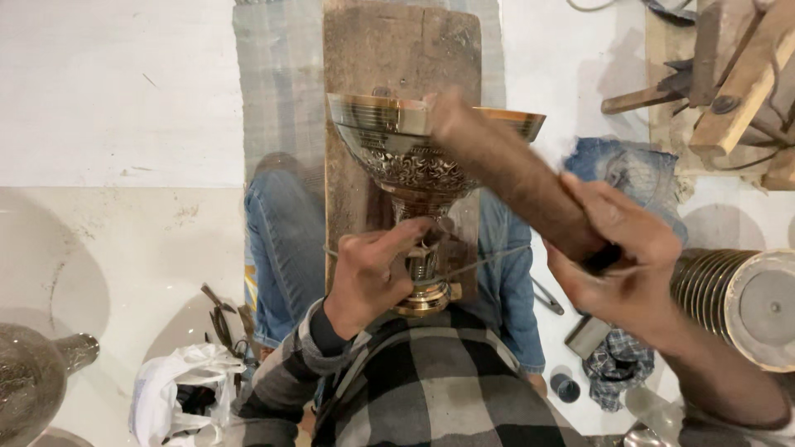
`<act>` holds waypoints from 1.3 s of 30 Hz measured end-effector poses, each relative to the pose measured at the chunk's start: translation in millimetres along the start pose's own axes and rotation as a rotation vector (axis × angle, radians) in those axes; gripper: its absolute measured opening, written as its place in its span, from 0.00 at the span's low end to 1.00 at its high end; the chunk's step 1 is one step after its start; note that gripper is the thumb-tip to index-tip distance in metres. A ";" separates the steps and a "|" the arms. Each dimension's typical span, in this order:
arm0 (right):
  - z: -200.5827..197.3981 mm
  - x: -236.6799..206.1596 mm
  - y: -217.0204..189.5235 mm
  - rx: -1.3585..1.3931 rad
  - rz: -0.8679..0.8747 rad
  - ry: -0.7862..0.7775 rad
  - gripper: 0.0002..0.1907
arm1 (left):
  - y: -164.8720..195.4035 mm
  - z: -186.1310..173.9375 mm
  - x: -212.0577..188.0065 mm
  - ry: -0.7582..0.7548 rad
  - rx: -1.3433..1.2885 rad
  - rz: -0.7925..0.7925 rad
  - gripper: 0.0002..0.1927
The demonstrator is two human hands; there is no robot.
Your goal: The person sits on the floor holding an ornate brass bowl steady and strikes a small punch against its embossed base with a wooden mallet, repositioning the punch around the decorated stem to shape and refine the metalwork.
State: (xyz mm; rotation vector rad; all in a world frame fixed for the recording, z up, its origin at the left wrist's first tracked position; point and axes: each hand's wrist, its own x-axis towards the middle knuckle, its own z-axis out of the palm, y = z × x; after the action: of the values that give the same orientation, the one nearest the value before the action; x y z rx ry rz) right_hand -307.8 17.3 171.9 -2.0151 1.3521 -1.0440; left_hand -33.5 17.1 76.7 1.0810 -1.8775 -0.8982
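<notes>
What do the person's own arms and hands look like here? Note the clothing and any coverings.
The left hand is bare, with no glove or ring visible; its arm wears a black, grey and white checked flannel sleeve over a dark inner cuff. The right hand is bare too, and its forearm shows no sleeve up to the frame edge.

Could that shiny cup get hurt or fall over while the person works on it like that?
It might. The engraved metal goblet rests on a narrow wooden board over the person's lap, steadied only by the left hand at its stem, so it could tip or roll off. The right hand swings a wooden mallet, blurred with motion, close to the rim; a stray blow could dent it or catch the left fingers.
</notes>
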 end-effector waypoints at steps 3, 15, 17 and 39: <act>-3.5 17.7 1.5 -0.585 -0.064 -0.458 0.37 | 2.0 11.3 -9.5 0.163 0.038 -0.004 0.28; -10.0 57.1 -29.4 -0.671 -0.266 -0.610 0.50 | 8.4 37.3 -24.9 0.483 -0.007 -0.149 0.08; -10.3 57.9 -32.0 -0.608 -0.227 -0.584 0.48 | 9.5 37.9 -26.0 0.514 -0.010 -0.078 0.10; -19.4 47.5 1.2 -0.597 -0.408 -0.468 0.34 | 6.7 47.6 -22.8 0.347 0.091 -0.078 0.19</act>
State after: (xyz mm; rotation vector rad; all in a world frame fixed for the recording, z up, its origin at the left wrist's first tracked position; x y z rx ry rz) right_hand -314.0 -26.7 197.5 -2.8306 1.0953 -0.2617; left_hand -69.7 49.4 54.7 1.2824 -1.6083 -0.6243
